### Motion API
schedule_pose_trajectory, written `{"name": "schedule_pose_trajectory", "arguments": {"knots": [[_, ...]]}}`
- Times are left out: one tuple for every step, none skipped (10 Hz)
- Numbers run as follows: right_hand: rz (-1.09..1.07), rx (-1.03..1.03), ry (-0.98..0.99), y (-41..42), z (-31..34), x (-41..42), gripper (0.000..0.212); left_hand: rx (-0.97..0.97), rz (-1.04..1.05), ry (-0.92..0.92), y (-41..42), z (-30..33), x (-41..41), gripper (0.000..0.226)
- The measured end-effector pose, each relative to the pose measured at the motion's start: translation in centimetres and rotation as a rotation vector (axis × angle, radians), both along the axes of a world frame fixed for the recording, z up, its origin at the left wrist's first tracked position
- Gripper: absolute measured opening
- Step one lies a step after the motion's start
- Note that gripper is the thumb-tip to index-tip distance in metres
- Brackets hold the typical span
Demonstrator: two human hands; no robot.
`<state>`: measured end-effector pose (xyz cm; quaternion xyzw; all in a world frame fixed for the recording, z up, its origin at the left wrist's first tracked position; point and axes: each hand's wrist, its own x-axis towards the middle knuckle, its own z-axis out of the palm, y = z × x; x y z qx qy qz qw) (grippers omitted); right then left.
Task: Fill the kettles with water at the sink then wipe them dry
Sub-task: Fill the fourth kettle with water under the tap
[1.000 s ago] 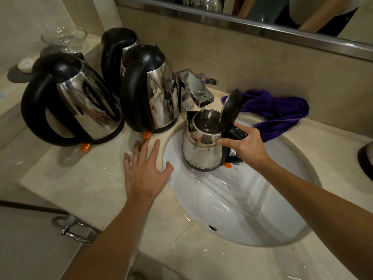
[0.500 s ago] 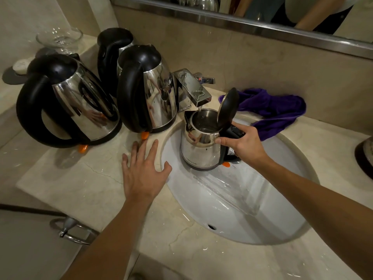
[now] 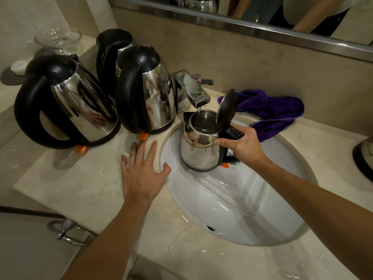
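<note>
My right hand (image 3: 241,145) grips the black handle of a small steel kettle (image 3: 198,150), held over the white sink (image 3: 232,209) with its lid flipped up. A thin stream of water runs from the chrome tap (image 3: 190,90) into the kettle's mouth. My left hand (image 3: 141,172) rests flat on the marble counter (image 3: 70,182) at the sink's left rim, fingers spread. Three larger steel kettles with black handles stand on the counter to the left: one at the front left (image 3: 66,104), one beside the tap (image 3: 145,91), one behind (image 3: 113,51). A purple cloth (image 3: 270,112) lies behind the sink.
A glass dish (image 3: 58,39) stands on the raised ledge at the far left. Another kettle's edge (image 3: 364,156) shows at the right border. A mirror (image 3: 262,11) runs along the back wall. A metal towel ring (image 3: 68,233) hangs below the counter's front edge.
Almost nothing has moved. The small kettle stays under the running tap in my right hand, and my left hand stays flat on the counter.
</note>
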<state>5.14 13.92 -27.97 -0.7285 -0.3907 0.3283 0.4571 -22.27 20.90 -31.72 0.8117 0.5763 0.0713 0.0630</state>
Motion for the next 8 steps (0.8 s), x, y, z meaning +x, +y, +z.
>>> {"name": "schedule_pose_trajectory", "arguments": {"knots": [[0.014, 0.012, -0.002, -0.11, 0.17, -0.1, 0.082, -0.002, -0.004, 0.013, 0.02, 0.0, -0.02, 0.076], [0.018, 0.016, -0.006, -0.19, 0.38, -0.13, 0.082, -0.001, -0.002, 0.024, 0.02, -0.03, -0.01, 0.077], [0.02, 0.012, -0.003, -0.24, 0.6, -0.24, 0.082, 0.002, -0.001, 0.024, 0.0, -0.05, 0.01, 0.077], [0.021, 0.006, 0.007, -0.24, 0.66, -0.22, 0.08, 0.006, 0.0, 0.023, 0.01, -0.08, 0.1, 0.077], [0.023, 0.007, 0.002, -0.23, 0.68, -0.3, 0.083, 0.008, 0.002, 0.024, -0.03, -0.05, 0.0, 0.077], [0.02, 0.01, 0.01, -0.26, 0.71, -0.34, 0.083, 0.007, -0.001, 0.022, 0.0, -0.08, 0.01, 0.077], [0.02, 0.011, 0.001, -0.19, 0.7, -0.43, 0.084, 0.014, 0.004, 0.027, 0.04, -0.17, 0.0, 0.078], [0.017, 0.015, -0.006, -0.21, 0.74, -0.43, 0.085, 0.011, 0.002, 0.027, 0.06, -0.24, 0.0, 0.078]]}}
